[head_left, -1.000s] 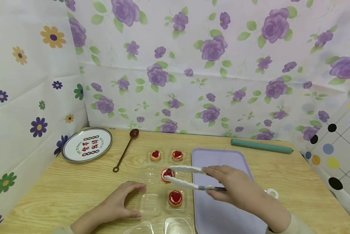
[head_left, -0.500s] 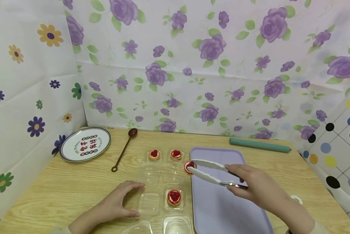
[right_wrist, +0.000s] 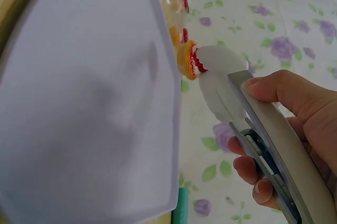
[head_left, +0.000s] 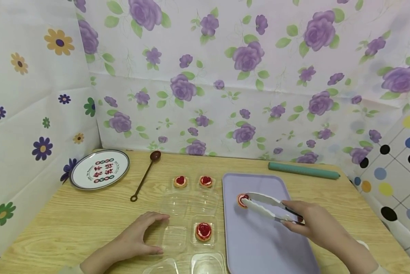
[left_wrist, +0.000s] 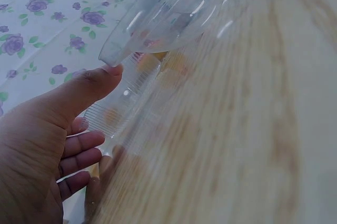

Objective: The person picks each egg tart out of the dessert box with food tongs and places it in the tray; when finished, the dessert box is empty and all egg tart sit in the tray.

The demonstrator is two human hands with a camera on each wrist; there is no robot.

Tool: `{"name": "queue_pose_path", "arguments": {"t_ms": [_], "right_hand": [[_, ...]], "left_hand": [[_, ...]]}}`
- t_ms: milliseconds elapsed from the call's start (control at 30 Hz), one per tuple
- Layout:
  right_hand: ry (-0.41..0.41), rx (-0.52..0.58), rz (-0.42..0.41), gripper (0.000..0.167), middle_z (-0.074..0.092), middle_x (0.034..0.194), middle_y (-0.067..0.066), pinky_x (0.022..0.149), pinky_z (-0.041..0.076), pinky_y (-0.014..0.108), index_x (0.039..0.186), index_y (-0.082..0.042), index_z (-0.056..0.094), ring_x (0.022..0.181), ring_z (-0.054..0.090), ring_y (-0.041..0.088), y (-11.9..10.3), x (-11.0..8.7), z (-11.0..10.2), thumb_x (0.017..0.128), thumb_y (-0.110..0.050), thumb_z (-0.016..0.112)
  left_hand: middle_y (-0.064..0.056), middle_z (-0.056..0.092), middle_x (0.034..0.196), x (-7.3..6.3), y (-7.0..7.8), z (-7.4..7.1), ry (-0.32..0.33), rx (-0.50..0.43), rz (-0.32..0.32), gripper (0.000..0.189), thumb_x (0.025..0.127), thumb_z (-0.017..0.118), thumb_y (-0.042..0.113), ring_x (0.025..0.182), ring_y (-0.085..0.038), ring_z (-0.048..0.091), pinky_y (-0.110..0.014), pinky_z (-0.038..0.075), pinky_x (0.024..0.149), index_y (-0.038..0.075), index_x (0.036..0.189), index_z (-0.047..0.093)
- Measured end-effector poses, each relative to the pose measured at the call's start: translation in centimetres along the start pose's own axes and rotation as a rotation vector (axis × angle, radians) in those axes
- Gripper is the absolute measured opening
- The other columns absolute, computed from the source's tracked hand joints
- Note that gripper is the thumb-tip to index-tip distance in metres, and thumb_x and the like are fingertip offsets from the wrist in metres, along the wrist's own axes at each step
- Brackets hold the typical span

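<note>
My right hand [head_left: 323, 224] grips a pair of white-tipped tongs [head_left: 259, 209], whose tips pinch a small tart [head_left: 240, 200] with red and white topping. The tart hangs over the back left of the lilac tray [head_left: 259, 243], and the right wrist view shows it above the tray surface. My left hand [head_left: 133, 238] rests at the left side of a clear plastic container [head_left: 174, 238], thumb and fingers spread in a loose curve. In the left wrist view its thumb tip is right at a clear rim [left_wrist: 110, 63]. Three similar tarts [head_left: 203, 231] sit in clear compartments.
Clear plastic lids [head_left: 208, 262] lie at the front edge. A white plate [head_left: 100, 169] with red lettering and a brown long-handled spoon [head_left: 144, 177] are at the back left. Behind the tray lies a green rod-shaped thing [head_left: 304, 170]; flowered cloth [head_left: 205, 95] hangs behind the table.
My right hand has moved right with the tongs, carrying the tart from the middle compartment to over the tray. The left hand has stayed by the container.
</note>
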State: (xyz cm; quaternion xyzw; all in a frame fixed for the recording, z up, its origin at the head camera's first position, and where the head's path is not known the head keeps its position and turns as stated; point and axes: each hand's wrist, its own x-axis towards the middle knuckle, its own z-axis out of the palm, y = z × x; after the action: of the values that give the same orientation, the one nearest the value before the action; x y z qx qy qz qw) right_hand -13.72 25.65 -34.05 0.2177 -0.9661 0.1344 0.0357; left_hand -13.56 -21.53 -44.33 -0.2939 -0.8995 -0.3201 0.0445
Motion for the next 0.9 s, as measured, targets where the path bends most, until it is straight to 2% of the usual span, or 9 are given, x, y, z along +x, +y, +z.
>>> {"name": "queue_pose_path", "arguments": {"t_ms": [67,133,333,500,667,833,900], "right_hand": [[-0.032,0.007,0.018,0.053,0.054,0.073,-0.014,0.048,0.034,0.016,0.125,-0.001,0.062,0.056,0.036,-0.005,0.4,-0.1,0.2,0.085,-0.035,0.070],[-0.051,0.009,0.026,0.053,0.057,0.075,-0.014,0.048,0.033,0.016,0.125,-0.001,0.062,0.055,0.035,-0.005,0.7,-0.2,0.5,0.085,-0.036,0.070],[-0.046,0.010,0.026,0.052,0.069,0.097,-0.001,0.053,0.034,0.017,0.122,-0.001,0.064,0.059,0.038,-0.004,1.6,-0.4,1.3,0.083,-0.034,0.073],[-0.073,0.065,0.085,0.056,0.062,0.083,-0.007,0.051,0.033,0.018,0.125,-0.002,0.062,0.057,0.037,-0.003,2.1,-0.6,1.8,0.083,-0.038,0.072],[-0.021,0.095,0.097,0.059,0.060,0.081,-0.010,0.056,0.036,0.018,0.126,-0.004,0.062,0.064,0.043,-0.002,2.4,-0.9,1.9,0.082,-0.042,0.073],[0.018,0.113,0.117,0.061,0.056,0.078,-0.012,0.056,0.036,0.018,0.127,-0.005,0.061,0.066,0.045,0.000,2.3,-1.4,1.7,0.082,-0.043,0.073],[0.026,0.114,0.120,0.061,0.057,0.080,-0.012,0.056,0.035,0.018,0.128,-0.005,0.061,0.067,0.045,-0.001,2.2,-1.6,1.6,0.082,-0.043,0.073]], "left_hand": [[0.007,0.059,0.127,-0.1,0.0,0.0,0.002,0.001,0.003,0.076,0.068,0.081,0.051,0.116,-0.017,0.054,-0.046,0.047,0.095,0.018,0.131,0.054],[0.007,0.059,0.127,-0.1,-0.1,0.0,0.002,0.002,0.006,0.076,0.069,0.081,0.050,0.116,-0.017,0.054,-0.046,0.047,0.095,0.018,0.132,0.054],[0.007,0.058,0.127,-0.1,-0.1,0.0,-0.002,0.019,0.012,0.077,0.070,0.080,0.052,0.116,-0.017,0.054,-0.045,0.047,0.096,0.017,0.133,0.053],[0.007,0.058,0.126,0.0,0.0,0.0,0.002,0.025,0.025,0.081,0.069,0.081,0.051,0.116,-0.017,0.054,-0.046,0.047,0.096,0.015,0.135,0.052],[0.007,0.057,0.127,0.1,0.1,-0.2,0.006,0.022,0.019,0.083,0.068,0.082,0.049,0.116,-0.016,0.053,-0.046,0.048,0.097,0.016,0.137,0.050],[0.010,0.058,0.115,0.6,0.9,-1.0,0.048,0.043,0.040,0.079,0.069,0.083,0.042,0.105,-0.008,0.053,-0.037,0.051,0.090,0.019,0.137,0.051],[0.010,0.059,0.111,0.9,1.4,-1.3,0.070,0.068,0.040,0.076,0.069,0.084,0.039,0.102,-0.008,0.053,-0.036,0.050,0.087,0.020,0.135,0.052]]}}
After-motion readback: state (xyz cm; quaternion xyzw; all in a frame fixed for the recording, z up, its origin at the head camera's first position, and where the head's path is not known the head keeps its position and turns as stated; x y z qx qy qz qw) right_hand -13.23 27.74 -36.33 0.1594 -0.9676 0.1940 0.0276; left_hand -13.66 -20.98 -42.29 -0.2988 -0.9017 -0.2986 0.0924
